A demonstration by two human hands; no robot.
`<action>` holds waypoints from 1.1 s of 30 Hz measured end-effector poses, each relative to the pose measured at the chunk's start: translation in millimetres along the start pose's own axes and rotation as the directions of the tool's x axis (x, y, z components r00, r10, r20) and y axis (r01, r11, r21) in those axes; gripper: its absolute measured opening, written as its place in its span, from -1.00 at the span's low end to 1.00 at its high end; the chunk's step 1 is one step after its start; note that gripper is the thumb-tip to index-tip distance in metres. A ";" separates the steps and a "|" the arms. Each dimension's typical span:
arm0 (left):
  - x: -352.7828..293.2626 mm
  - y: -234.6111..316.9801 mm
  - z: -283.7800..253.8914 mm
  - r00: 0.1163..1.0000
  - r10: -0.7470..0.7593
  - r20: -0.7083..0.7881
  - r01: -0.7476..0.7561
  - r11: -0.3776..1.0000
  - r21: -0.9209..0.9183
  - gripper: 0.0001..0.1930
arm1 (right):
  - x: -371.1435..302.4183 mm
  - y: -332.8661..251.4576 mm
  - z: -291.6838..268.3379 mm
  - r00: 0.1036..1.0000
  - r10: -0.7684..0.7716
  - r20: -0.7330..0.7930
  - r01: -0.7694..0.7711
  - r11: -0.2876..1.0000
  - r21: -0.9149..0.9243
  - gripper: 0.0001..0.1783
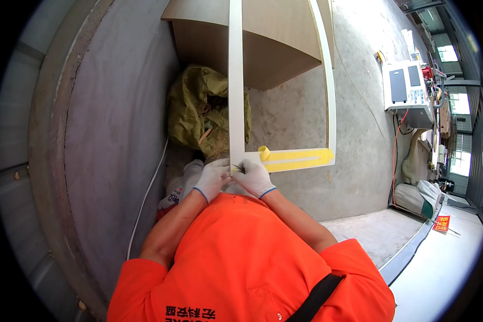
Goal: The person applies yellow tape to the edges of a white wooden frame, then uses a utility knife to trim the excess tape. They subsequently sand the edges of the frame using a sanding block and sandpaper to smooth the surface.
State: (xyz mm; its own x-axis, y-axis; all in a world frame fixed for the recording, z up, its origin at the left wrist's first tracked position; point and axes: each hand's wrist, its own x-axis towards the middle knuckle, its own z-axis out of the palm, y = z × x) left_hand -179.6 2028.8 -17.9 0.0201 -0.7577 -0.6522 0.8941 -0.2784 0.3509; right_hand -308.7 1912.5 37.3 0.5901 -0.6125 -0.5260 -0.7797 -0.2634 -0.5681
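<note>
A white rectangular frame (236, 80) stretches away from my body, its near left corner between my hands. My left hand (214, 176), in a white knit glove, grips the edge of that corner. My right hand (254, 177), gloved the same way, is closed around a small dark pointed tool (240, 169) over the corner; its exact kind is too small to tell. Yellow tape (298, 159) covers much of the frame's near bar. A curled piece or small roll of yellow tape (263, 153) stands up at the left end of that strip, just beyond my right hand.
Under the frame's far part is a brown board structure (279, 51). An olive woven sack (196, 107) with scraps sits to the left of the long bar. A white cable (150, 198) runs along the floor at left. A white machine (408, 86) stands at the right.
</note>
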 end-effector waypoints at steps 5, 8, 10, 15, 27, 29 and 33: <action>-1.2 1.3 -0.5 0.999 0.014 0.029 -0.014 1.000 0.001 -0.56 | 0.5 -10.0 -3.8 0.999 0.036 0.040 -0.035 0.999 -0.025 -0.65; -3.6 3.4 2.0 1.000 0.005 0.004 -0.005 0.999 0.046 -0.57 | 3.5 -11.6 0.6 0.999 0.049 0.024 -0.046 0.994 -0.097 -0.63; -4.5 4.1 5.3 1.000 0.011 -0.001 -0.011 0.999 0.034 -0.57 | 5.4 -9.8 6.9 0.999 0.040 -0.010 -0.041 0.988 -0.151 -0.62; -5.6 5.5 5.8 1.000 0.013 -0.007 -0.013 1.000 0.008 -0.56 | 1.8 -13.1 -5.3 0.998 0.035 0.047 -0.031 0.995 -0.091 -0.63; -0.6 -1.7 1.7 0.999 0.013 -0.037 -0.013 1.000 0.001 -0.57 | 2.0 -1.7 1.9 1.000 -0.018 -0.004 0.017 0.999 -0.051 -0.68; -3.0 0.5 4.2 0.999 0.010 -0.037 -0.011 0.999 -0.032 -0.60 | 1.9 2.9 0.7 1.000 -0.013 0.010 0.013 1.000 0.003 -0.67; -3.0 0.8 0.5 1.000 0.022 0.012 -0.022 1.000 -0.014 -0.63 | 0.9 -11.0 -2.5 0.999 0.039 0.022 -0.038 0.999 -0.022 -0.65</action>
State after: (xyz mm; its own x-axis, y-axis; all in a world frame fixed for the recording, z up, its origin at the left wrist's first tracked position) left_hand -179.2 2030.6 -15.4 0.0345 -0.7705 -0.6365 0.8996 -0.2535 0.3557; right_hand -300.2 1913.0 44.7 0.5640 -0.6057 -0.5612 -0.8060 -0.2560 -0.5338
